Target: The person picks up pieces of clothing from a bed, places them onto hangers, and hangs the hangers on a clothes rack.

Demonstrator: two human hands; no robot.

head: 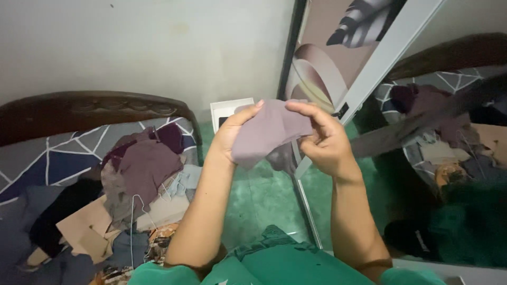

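Mauve cloth point(269, 132) between raised hands

Bare forearms — green short-sleeved shirt point(274, 261)

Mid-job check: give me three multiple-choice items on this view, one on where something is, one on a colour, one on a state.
1. Where does the pile of clothes lie?
A. on the bed at the left
B. on the green floor
C. inside the wardrobe

2. What colour is the small cloth held up?
A. bright yellow
B. dusty mauve
C. white

3. How is the cloth held?
A. by the left hand only
B. by no hand, it lies on the bed
C. by both hands, raised in the air

Answers: 1 A, the heap rests on the patterned bed by the headboard. 2 B, it looks greyish purple. 3 C, the left hand and the right hand both pinch it above the floor.
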